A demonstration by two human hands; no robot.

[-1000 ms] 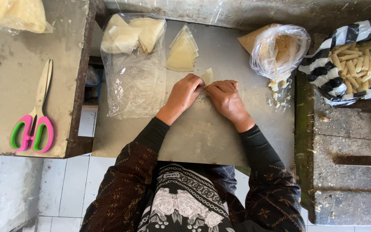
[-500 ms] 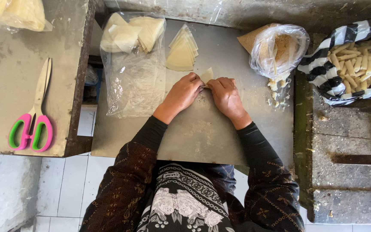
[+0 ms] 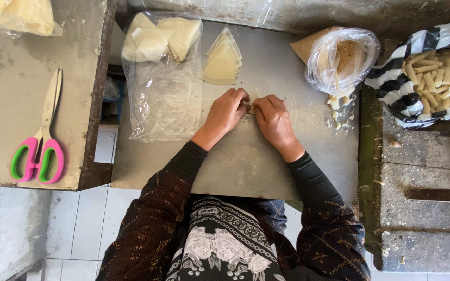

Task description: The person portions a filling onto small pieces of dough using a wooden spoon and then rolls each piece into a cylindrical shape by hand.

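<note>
A small pale piece of thin dough wrapper, mostly hidden, lies on the scuffed grey metal worktop, pinched between the curled fingertips of the left hand and the right hand, which meet over it at the centre of the board. Just beyond sits a fanned stack of smooth, cream-coloured triangular wrappers; to its left, a crinkled clear plastic bag holds more folded sheets. To the right, a knotted transparent bag of brown crumbly filling slumps near a black-and-white striped cloth heaped with pale finished rolls. Pink-and-green-handled scissors rest on the neighbouring table.
</note>
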